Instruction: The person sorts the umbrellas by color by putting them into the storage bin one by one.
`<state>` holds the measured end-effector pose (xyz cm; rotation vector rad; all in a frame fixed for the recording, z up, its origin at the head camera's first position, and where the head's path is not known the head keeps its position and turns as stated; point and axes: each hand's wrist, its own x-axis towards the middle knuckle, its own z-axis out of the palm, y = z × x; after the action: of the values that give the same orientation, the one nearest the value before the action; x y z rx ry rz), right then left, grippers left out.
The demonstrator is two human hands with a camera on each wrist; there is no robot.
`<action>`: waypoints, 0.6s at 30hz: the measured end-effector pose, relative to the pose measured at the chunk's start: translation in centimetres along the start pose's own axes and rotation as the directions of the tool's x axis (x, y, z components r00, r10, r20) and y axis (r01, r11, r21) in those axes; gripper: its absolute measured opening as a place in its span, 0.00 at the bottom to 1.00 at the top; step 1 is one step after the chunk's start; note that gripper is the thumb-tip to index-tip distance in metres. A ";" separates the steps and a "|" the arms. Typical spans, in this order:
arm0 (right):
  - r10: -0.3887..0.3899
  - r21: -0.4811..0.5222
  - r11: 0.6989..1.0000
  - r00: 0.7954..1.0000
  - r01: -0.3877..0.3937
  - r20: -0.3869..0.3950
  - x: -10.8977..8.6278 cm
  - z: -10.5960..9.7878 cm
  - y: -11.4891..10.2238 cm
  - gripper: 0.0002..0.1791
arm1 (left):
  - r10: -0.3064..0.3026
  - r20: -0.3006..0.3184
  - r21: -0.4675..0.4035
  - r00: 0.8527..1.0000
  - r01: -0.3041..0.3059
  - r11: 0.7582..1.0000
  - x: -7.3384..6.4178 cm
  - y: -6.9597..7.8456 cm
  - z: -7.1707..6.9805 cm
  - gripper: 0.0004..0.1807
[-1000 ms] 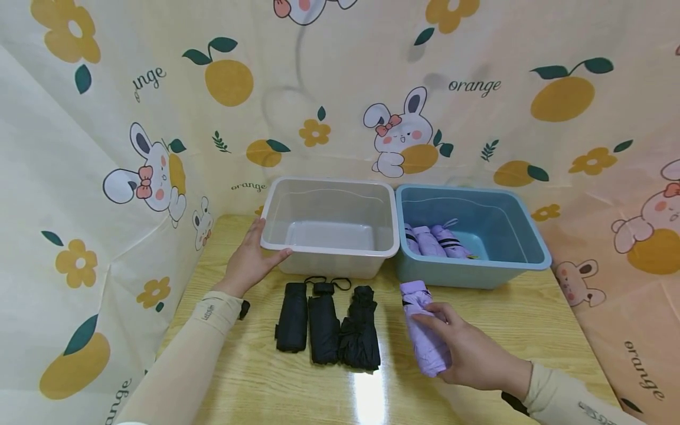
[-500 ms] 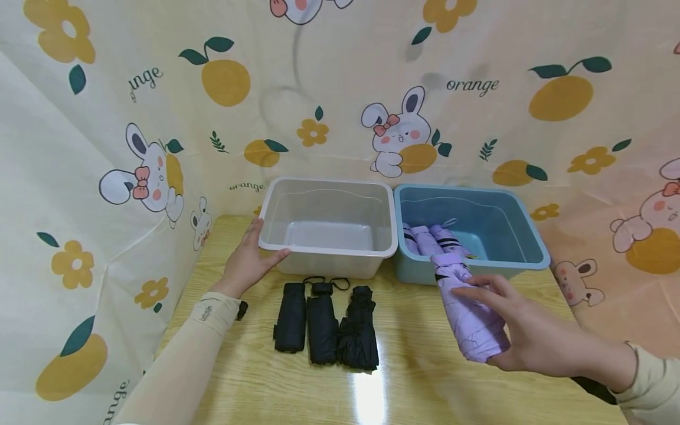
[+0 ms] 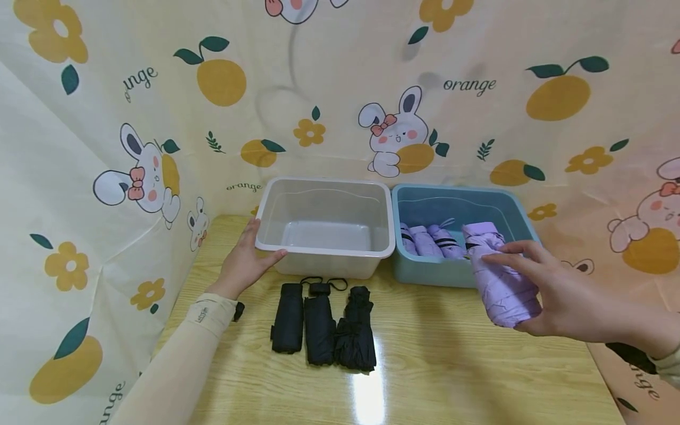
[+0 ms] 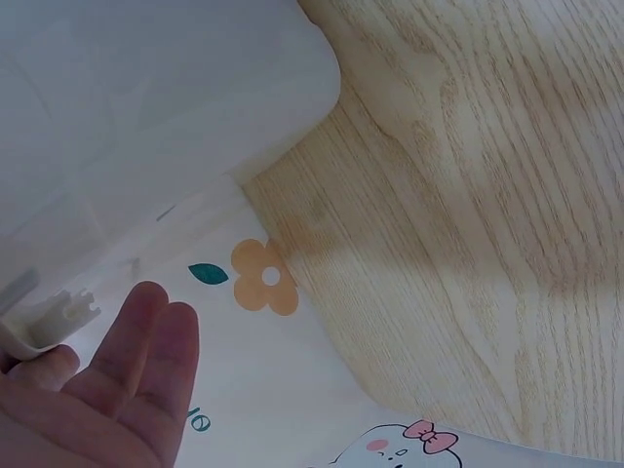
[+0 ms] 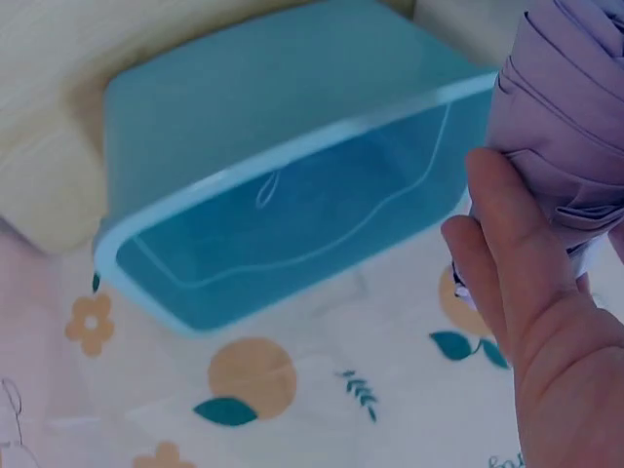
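Note:
My right hand (image 3: 563, 295) grips a folded purple umbrella (image 3: 502, 283) with a black strap, held tilted over the front right of the blue bin (image 3: 430, 271). In the right wrist view, fingers (image 5: 522, 229) and thumb close around the umbrella's purple fabric (image 5: 561, 117). Several folded purple umbrellas (image 3: 427, 242) lie in the bin's left part. With straight fingers, my left hand (image 3: 241, 265) rests at the left front corner of the white bin (image 3: 329, 262), which holds nothing visible. The left wrist view shows two extended fingers (image 4: 175, 351) below its rim.
Three folded black umbrellas (image 3: 320, 327) lie side by side on the wooden table (image 3: 451, 378) in front of the white bin. A patterned cloth (image 3: 329, 106) with rabbits and oranges hangs behind and at both sides. The two bins stand against each other.
My right hand has lifted the purple umbrella off the table and carried it up and right to the blue bin. The left hand stays at the white bin.

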<state>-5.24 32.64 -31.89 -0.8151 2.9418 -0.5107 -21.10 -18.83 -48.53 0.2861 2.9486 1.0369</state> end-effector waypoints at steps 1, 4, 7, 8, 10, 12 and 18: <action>0.004 -0.006 1.000 1.000 -0.004 0.003 0.0 -0.2 0.2 0.62 | 0.000 0.001 0.002 1.000 0.000 1.000 0.0 -0.1 0.0 0.60; -0.002 -0.033 0.999 1.000 0.002 0.005 0.2 -0.7 0.7 0.63 | 0.004 -0.001 0.007 1.000 -0.004 1.000 0.0 -0.1 0.0 0.60; -0.037 -0.044 0.998 0.999 0.036 -0.009 0.5 -1.2 1.4 0.63 | 0.009 -0.006 0.010 1.000 -0.009 1.000 0.1 -0.1 0.0 0.61; -0.049 -0.047 0.998 0.999 0.048 -0.011 0.6 -1.3 1.6 0.63 | 0.009 -0.007 0.011 1.000 -0.009 1.000 0.1 -0.1 0.0 0.61; -0.065 -0.053 0.997 0.998 0.064 -0.010 0.9 -1.7 2.0 0.63 | 0.009 -0.007 0.016 1.000 -0.009 1.000 0.1 -0.1 0.0 0.61; -0.075 -0.064 0.995 0.997 0.074 -0.011 1.2 -2.1 2.5 0.63 | 0.007 -0.006 0.015 1.000 -0.007 1.000 0.1 -0.1 0.0 0.62; -0.033 -0.071 0.997 0.999 0.033 0.002 2.5 -3.2 3.9 0.61 | 0.009 -0.011 0.009 1.000 -0.009 1.000 0.1 -0.2 0.0 0.62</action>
<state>-9.72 35.43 -30.06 -0.8722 2.9655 -0.4090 -21.28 -18.96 -48.69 0.2945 2.9655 1.0297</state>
